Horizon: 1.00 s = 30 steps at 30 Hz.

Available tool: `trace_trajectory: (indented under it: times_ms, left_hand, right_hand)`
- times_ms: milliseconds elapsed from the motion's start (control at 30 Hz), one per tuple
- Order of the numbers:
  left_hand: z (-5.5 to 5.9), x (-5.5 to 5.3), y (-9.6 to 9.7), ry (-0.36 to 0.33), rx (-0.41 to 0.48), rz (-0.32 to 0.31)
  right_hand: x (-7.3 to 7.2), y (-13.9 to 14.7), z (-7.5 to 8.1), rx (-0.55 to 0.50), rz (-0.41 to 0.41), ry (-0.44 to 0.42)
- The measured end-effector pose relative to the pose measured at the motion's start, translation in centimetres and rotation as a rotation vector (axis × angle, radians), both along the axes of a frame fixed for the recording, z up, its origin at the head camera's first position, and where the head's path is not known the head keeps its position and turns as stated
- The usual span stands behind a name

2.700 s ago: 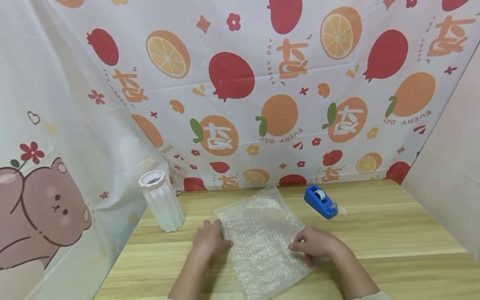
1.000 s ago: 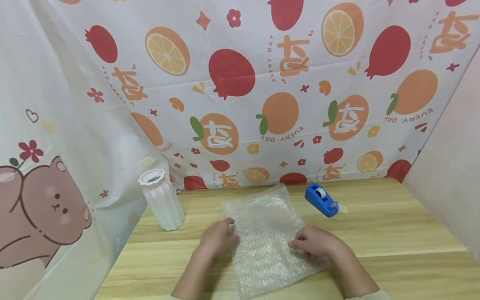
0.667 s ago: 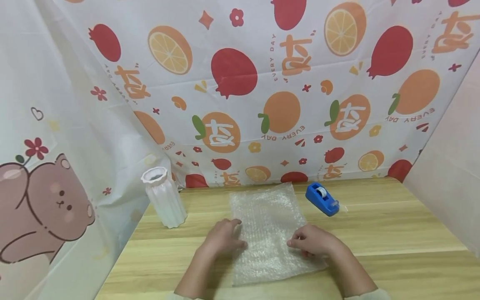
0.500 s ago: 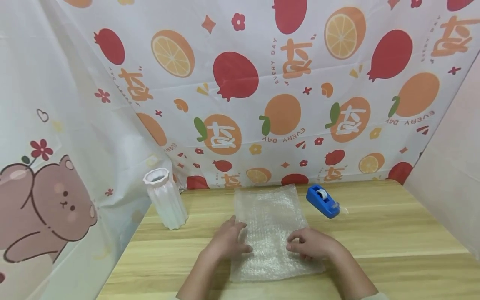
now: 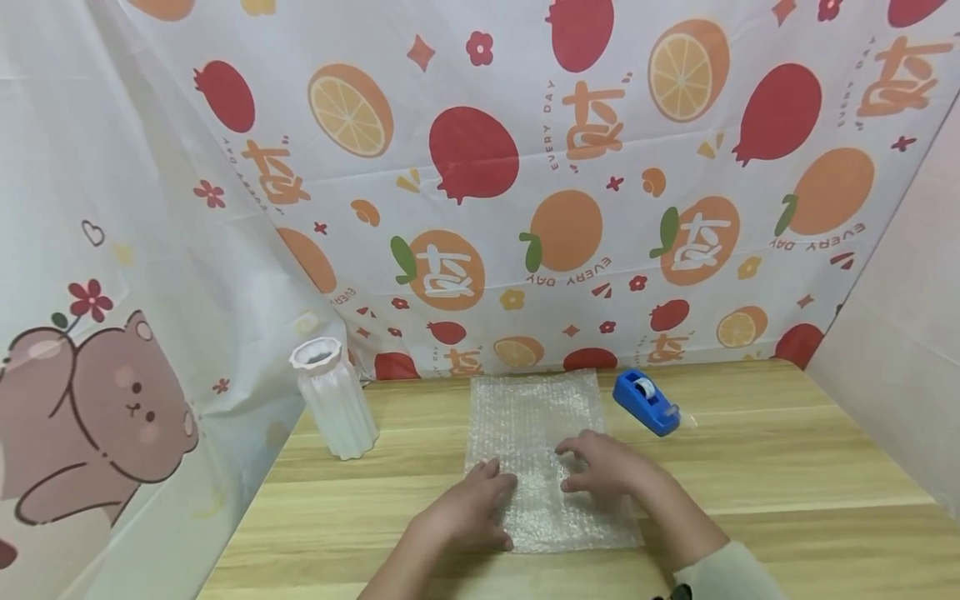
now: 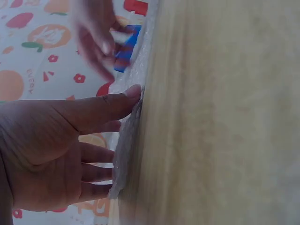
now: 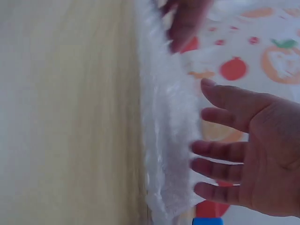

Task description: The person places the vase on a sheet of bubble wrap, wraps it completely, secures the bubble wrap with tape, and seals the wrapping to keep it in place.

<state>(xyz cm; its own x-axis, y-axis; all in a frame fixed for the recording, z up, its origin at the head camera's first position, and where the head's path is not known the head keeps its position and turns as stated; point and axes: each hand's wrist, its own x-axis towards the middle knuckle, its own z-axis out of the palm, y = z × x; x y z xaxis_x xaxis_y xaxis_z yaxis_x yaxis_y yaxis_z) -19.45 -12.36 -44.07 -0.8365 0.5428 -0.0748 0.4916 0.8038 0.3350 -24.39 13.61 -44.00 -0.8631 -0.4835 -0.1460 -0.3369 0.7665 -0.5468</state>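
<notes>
A clear bubble wrap sheet [image 5: 525, 417] lies flat on the table before me. My left hand [image 5: 472, 508] rests on its left side near the front, fingers spread; in the left wrist view the thumb and fingertips touch the bubble wrap [image 6: 129, 145]. Over the sheet's right half is my right hand [image 5: 603, 468], its fingers loosely bent and apart. The right wrist view shows that right hand [image 7: 262, 145] with fingers extended and nothing between them, the bubble wrap [image 7: 168, 131] just beyond the fingertips.
A white fluted vase [image 5: 337, 404] stands upright at the table's left edge. A blue tape dispenser [image 5: 645, 404] sits behind the sheet on the right, a bit of tape sticking out. A fruit-print cloth [image 5: 480, 208] hangs behind the wooden table [image 5: 780, 467].
The bubble wrap has shifted right and been turned straighter on the table. My left hand has slid right onto the sheet. My right hand has loosened its pinch at the right edge and lifted its fingers.
</notes>
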Motion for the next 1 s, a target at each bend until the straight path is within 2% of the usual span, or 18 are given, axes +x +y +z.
trace_trajectory:
  times_ms: [67, 233, 367, 500, 600, 700, 800, 1000]
  left_hand:
    - [0.0, 0.1, 0.1, 0.01, -0.011, -0.001]
    - [0.3, 0.3, 0.6, -0.029, -0.059, 0.017]
    - [0.6, 0.4, 0.8, -0.039, -0.098, 0.034]
    - [0.8, 0.5, 0.7, -0.047, -0.116, 0.056]
    - [0.7, 0.5, 1.1, -0.051, -0.119, 0.057]
    - [0.6, 0.5, 1.2, -0.053, -0.119, 0.055]
    - [0.5, 0.3, 1.1, -0.049, -0.123, 0.05]
    - [0.5, 0.0, 0.9, -0.075, -0.119, 0.056]
  right_hand:
    - [-1.2, -0.6, -0.1, 0.068, -0.018, 0.036]
    - [-4.5, -0.5, -1.3, 0.168, -0.105, 0.002]
    - [-6.8, 0.5, -1.9, 0.194, -0.171, -0.027]
    - [-8.2, 0.6, -1.7, 0.183, -0.182, -0.044]
    - [-8.0, 0.9, -1.6, 0.194, -0.179, -0.048]
    - [-7.3, 0.8, -1.2, 0.216, -0.133, -0.029]
    - [-5.9, 0.7, -0.6, 0.216, -0.066, -0.014]
    - [-2.3, 1.3, 0.5, 0.248, 0.063, -0.027]
